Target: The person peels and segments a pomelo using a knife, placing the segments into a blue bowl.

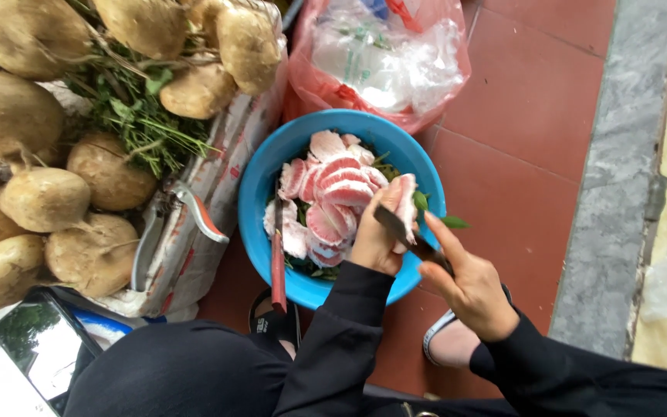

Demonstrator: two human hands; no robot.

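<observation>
- Your left hand (372, 235) gripped a pomelo segment (406, 207), pink flesh with a white pith edge, over the right rim of the blue basin (260, 185).
- Your right hand (468, 282) was closed on a dark knife (407, 235), its blade touching that segment.
- Peeled pink segments (330, 197) lay heaped on green leaves in the basin.
- Pruning shears (175, 224) lay on a sack just left of the basin.
</observation>
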